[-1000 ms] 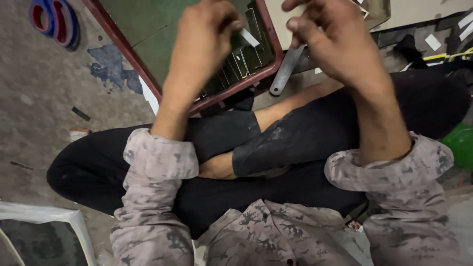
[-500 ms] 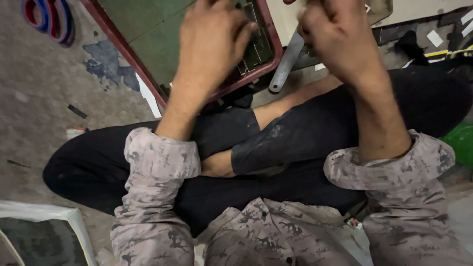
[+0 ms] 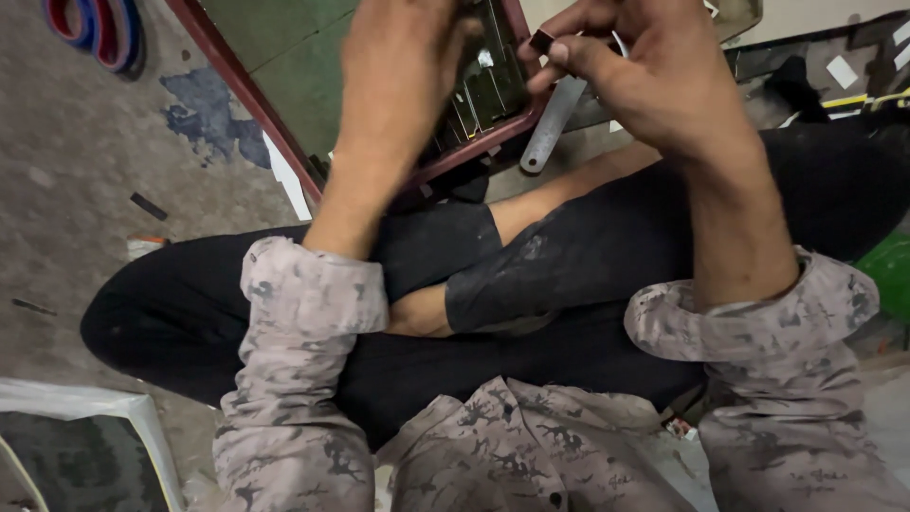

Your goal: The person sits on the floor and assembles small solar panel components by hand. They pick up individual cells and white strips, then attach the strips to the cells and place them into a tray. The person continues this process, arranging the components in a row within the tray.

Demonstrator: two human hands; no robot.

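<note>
I sit cross-legged on the floor with both hands raised over a red-framed green panel [image 3: 284,123]. My left hand [image 3: 398,85] shows its back, its fingers curled down at the frame's compartment of metal strips [image 3: 488,85]; what they hold is hidden. To the right, my right hand [image 3: 664,85] pinches a small dark piece [image 3: 542,41] between thumb and forefinger. A flat grey metal bar [image 3: 550,123] lies under that hand, slanting across the frame's corner.
A red and blue coil [image 3: 95,28] lies on the concrete floor at the top left. A white plastic piece [image 3: 95,408] stands at the bottom left, a green object [image 3: 891,275] at the right edge. Dark clutter and scraps [image 3: 825,76] lie at the top right.
A small white piece seen at my left fingertips a second ago is hidden now. My right thumb and forefinger now show the small dark piece. Both hands stay over the frame's corner.
</note>
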